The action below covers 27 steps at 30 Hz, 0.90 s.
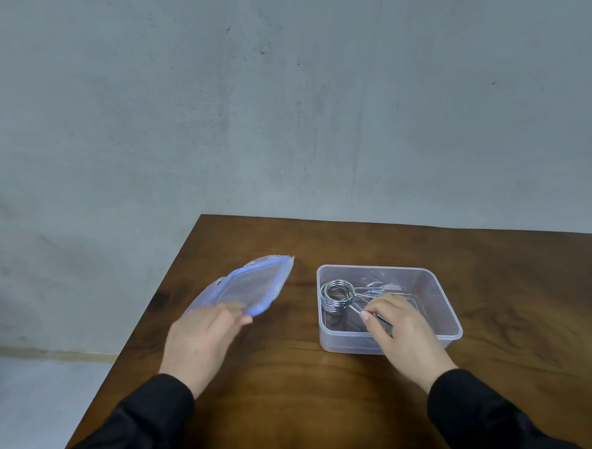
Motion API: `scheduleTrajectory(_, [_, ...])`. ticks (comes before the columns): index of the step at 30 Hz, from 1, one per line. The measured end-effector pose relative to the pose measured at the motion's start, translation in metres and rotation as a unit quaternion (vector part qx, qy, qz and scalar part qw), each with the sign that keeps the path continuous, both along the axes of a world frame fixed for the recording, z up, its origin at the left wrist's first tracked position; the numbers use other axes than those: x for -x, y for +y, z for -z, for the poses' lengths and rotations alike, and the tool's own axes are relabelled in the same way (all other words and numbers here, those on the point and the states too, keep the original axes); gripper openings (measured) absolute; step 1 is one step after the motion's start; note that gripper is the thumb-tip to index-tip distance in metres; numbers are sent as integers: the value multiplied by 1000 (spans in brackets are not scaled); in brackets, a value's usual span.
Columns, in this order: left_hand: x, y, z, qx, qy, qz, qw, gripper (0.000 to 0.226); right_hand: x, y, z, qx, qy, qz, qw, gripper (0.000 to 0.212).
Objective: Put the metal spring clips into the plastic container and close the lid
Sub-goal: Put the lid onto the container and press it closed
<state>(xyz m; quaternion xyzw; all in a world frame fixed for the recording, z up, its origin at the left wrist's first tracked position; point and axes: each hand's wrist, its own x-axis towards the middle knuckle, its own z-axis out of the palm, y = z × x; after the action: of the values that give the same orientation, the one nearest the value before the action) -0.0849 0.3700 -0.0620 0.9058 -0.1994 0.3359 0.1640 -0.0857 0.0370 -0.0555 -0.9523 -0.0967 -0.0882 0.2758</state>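
Note:
A clear plastic container (444, 302) stands open on the brown wooden table. Metal spring clips (337, 295) lie inside it, a coiled one at its left end. My right hand (401, 332) reaches into the container's near side, fingers pinched on a thin metal handle of a clip. The lid (253, 288), translucent with a blue rim, is tilted up off the table to the left of the container. My left hand (204, 339) grips the lid's near edge; the lid looks blurred.
The wooden table (296, 378) has its left edge running diagonally just left of the lid and its far edge behind the container. A grey wall rises behind. Black sleeves cover both forearms.

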Motion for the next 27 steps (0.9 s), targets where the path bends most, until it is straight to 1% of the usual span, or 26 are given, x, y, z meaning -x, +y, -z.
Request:
scheduleTrajectory(2, [0, -1, -29, 100, 28, -66, 992, 36, 1, 2, -3, 2, 15, 11, 1000, 11])
scheduleTrajectory(3, [0, -4, -43, 160, 51, -93, 981, 24, 3, 2, -5, 6, 27, 16, 999, 16])
scheduleTrajectory(5, [-1, -11, -71, 272, 65, -114, 953, 12, 4, 4, -8, 9, 45, 23, 999, 29])
scheduleTrajectory(7, [-3, -19, -99, 346, 45, -86, 933, 24, 4, 4, -13, -26, 36, 29, 999, 44])
scheduleTrajectory(8, [-4, -25, -112, 381, 38, -61, 922, 28, 4, 4, -16, -65, 24, 38, 997, 52])
scheduleTrajectory(10, [-5, -40, -134, 433, 28, -17, 901, 27, 1, 1, -29, -166, 9, 61, 984, 64])
scheduleTrajectory(11, [-6, -50, -144, 445, 25, -1, 895, 24, 0, -1, -38, -216, 7, 69, 974, 65])
scheduleTrajectory(12, [-6, -60, -152, 457, 26, 13, 889, 22, -2, -5, -47, -254, 5, 69, 965, 60])
scheduleTrajectory(14, [-13, -81, -163, 490, 43, 39, 870, 21, -5, -15, -63, -300, -10, 69, 951, 31])
scheduleTrajectory(15, [-19, -90, -165, 507, 65, 47, 858, 22, -5, -21, -71, -328, -16, 80, 941, 19])
scheduleTrajectory(16, [-27, -98, -164, 526, 93, 51, 844, 23, -5, -29, -76, -356, -21, 99, 929, 19])
scheduleTrajectory(17, [-34, -104, -162, 551, 129, 53, 822, 25, -4, -37, -82, -382, -24, 122, 916, 25])
scheduleTrajectory(18, [-41, -110, -156, 581, 174, 56, 793, 28, -4, -48, -85, -393, -26, 144, 908, 31])
scheduleTrajectory(19, [-47, -115, -150, 608, 225, 59, 759, 32, -3, -60, -88, -396, -23, 161, 904, 38])
scheduleTrajectory(20, [-50, -119, -141, 618, 276, 60, 734, 34, -2, -72, -89, -394, -14, 173, 903, 44])
scheduleTrajectory(21, [-52, -124, -130, 608, 319, 57, 725, 36, -2, -84, -88, -391, 2, 182, 902, 50])
scheduleTrajectory(22, [-53, -129, -116, 581, 349, 47, 734, 38, -3, -94, -87, -389, 22, 182, 903, 53])
scheduleTrajectory(23, [-54, -134, -102, 550, 363, 32, 752, 40, -4, -101, -85, -386, 46, 184, 903, 53])
scheduleTrajectory(25, [-56, -142, -76, 484, 363, -13, 796, 44, -7, -113, -76, -372, 84, 196, 903, 48])
scheduleTrajectory(27, [-61, -148, -54, 433, 362, -58, 823, 46, -13, -120, -62, -338, 104, 215, 910, 45])
